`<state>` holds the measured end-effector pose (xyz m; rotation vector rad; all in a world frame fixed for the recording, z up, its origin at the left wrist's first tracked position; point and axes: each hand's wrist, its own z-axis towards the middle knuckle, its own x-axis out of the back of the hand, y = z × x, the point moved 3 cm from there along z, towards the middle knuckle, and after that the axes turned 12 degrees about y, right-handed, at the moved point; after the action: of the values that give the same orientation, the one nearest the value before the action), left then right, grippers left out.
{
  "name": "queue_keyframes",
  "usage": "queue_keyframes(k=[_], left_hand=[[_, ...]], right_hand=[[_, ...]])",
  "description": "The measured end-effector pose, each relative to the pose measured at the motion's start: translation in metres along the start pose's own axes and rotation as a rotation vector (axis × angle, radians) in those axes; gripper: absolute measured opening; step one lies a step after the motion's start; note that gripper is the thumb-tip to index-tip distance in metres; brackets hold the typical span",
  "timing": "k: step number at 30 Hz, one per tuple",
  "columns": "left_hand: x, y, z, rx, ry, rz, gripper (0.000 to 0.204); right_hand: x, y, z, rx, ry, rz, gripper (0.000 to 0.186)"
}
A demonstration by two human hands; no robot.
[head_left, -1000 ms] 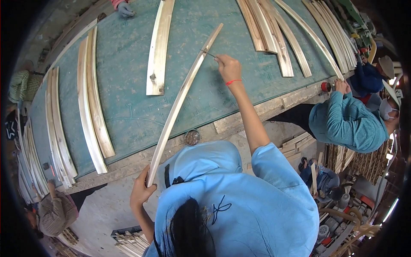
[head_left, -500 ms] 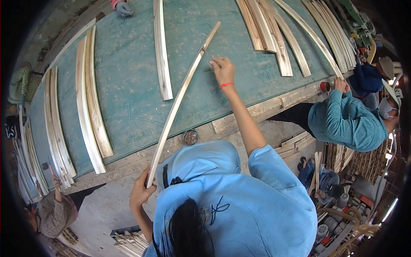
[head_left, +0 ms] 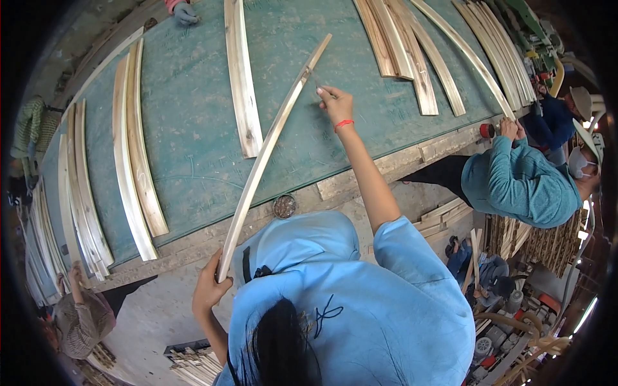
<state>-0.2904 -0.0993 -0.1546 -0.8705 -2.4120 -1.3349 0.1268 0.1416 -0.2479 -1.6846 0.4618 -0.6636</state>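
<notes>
A long, narrow wooden strip (head_left: 273,132) slants across in front of me, its far end over the green table. My left hand (head_left: 209,283) is closed around its near end, beyond the table edge. Farther up, a dark knot mark (head_left: 306,72) shows on the strip. My right hand (head_left: 336,105), with a red band at the wrist, pinches a thin, dark, blade-like tool (head_left: 315,79). The tool's tip is at or very close to the mark; contact is hard to tell. Nearer me, a small round tin (head_left: 284,206) with brown contents stands on the table's edge.
Wooden boards (head_left: 242,83) lie ahead on the green table (head_left: 193,122), with more boards (head_left: 132,154) left and several (head_left: 405,45) right. A gloved hand (head_left: 186,13) rests at the far edge. Co-workers stand right (head_left: 521,177) and lower left (head_left: 84,321).
My right hand has turned slightly, and its tool now reaches the strip's mark. The board ahead has shifted and shows more face. At the left, a co-worker's hand now touches a strip.
</notes>
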Motion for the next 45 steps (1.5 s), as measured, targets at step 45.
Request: queue_keyframes(k=[45], left_hand=[[0.018, 0.043, -0.011, -0.199, 0.246, 0.340, 0.075]], right_hand=[[0.018, -0.037, 0.000, 1.031, 0.092, -0.544, 0.017]])
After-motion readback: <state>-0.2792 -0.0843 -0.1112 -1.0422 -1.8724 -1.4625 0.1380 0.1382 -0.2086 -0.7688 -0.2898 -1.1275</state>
